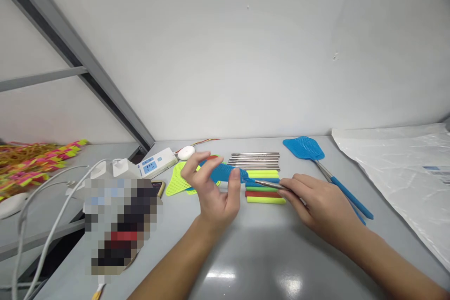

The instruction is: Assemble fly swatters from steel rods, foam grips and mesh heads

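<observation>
My left hand pinches a blue mesh fly swatter head between thumb and fingers, its narrow neck pointing right. My right hand is closed around a silver metal rod. The rod's tip meets the neck of the head; how far it goes in, I cannot tell. Beneath lie coloured handle tubes in yellow, green, red and blue. Behind them is a row of several metal rods. Yellow-green mesh heads lie left of my left hand, partly hidden by it.
Blue fly swatters with rods and handles lie at the right, partly under my right forearm. Farther right spreads a white plastic sheet. A power strip, white cables and a blurred-out object occupy the left side.
</observation>
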`<act>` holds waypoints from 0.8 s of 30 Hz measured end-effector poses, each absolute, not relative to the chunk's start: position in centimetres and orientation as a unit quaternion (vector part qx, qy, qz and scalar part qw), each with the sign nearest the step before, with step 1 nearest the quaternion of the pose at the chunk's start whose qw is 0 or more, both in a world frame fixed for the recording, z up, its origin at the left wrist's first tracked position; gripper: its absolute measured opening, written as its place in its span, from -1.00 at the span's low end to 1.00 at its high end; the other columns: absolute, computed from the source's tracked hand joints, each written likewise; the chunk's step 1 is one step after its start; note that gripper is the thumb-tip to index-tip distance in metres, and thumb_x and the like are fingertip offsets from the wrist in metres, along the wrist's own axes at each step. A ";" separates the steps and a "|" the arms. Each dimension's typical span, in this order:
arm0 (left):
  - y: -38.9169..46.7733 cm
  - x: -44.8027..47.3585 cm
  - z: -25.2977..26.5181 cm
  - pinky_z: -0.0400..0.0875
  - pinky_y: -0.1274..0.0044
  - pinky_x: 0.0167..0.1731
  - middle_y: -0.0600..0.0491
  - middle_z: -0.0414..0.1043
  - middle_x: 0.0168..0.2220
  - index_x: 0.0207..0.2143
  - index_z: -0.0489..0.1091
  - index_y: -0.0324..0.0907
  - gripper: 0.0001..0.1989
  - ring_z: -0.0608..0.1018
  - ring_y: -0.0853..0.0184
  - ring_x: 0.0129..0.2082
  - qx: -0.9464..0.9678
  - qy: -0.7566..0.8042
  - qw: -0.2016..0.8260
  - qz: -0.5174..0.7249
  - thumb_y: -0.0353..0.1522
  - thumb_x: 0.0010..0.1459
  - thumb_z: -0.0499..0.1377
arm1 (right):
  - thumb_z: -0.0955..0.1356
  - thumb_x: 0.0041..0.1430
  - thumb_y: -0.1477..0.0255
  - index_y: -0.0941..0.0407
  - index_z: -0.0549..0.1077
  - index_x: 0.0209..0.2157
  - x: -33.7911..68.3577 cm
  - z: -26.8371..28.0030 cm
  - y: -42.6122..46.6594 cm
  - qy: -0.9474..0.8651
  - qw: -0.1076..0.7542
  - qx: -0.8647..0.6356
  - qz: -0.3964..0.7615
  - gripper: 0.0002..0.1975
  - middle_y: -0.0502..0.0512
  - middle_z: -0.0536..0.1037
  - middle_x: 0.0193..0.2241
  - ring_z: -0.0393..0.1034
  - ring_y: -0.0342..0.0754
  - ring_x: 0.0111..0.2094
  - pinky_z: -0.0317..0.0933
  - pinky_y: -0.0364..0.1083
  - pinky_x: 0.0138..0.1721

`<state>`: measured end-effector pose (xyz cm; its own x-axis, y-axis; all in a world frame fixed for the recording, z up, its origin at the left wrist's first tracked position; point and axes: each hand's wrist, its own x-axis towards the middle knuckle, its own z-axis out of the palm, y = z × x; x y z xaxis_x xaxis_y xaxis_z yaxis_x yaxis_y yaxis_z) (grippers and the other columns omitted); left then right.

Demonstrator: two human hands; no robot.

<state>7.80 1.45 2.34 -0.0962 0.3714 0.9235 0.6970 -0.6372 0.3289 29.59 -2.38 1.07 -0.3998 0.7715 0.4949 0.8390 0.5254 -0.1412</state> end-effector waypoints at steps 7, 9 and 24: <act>-0.2 8.5 1.7 0.17 0.20 0.03 -0.01 0.21 -0.10 -0.21 0.24 -0.07 -0.61 0.33 0.20 -0.07 -0.687 -0.251 0.154 -0.664 -0.53 -0.10 0.23 | 0.21 0.32 0.41 0.10 0.41 -0.15 29.6 1.1 -2.3 -0.801 0.325 -0.500 -0.053 -0.82 0.00 0.44 -0.46 0.32 -0.13 -0.44 0.08 -0.14 -0.46; -0.7 8.7 1.5 0.27 0.31 -0.11 0.03 0.33 -0.26 -0.27 0.26 -0.09 -0.76 0.39 0.28 -0.25 -0.773 -0.210 0.043 -0.596 -0.53 0.01 0.15 | 0.21 0.32 0.42 0.10 0.40 -0.16 29.6 1.2 -2.4 -0.796 0.345 -0.496 -0.034 -0.83 0.00 0.44 -0.45 0.33 -0.14 -0.44 0.10 -0.15 -0.44; 1.5 8.9 1.2 0.37 0.50 -0.32 0.06 0.43 -0.40 -0.38 0.43 -0.17 -0.70 0.44 0.36 -0.43 -0.393 -0.389 -0.418 -0.721 -0.13 0.20 0.12 | 0.15 0.34 0.25 0.00 0.35 -0.10 27.6 0.7 -3.0 -0.789 0.262 -0.547 0.096 -0.76 -0.02 0.57 -0.28 0.47 -0.04 -0.36 0.15 -0.10 -0.44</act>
<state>8.85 1.50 1.25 -0.3414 0.9083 0.2419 -0.2964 -0.3483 0.8893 27.65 -2.98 0.66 -0.2651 0.9135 0.3087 0.8123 0.3841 -0.4389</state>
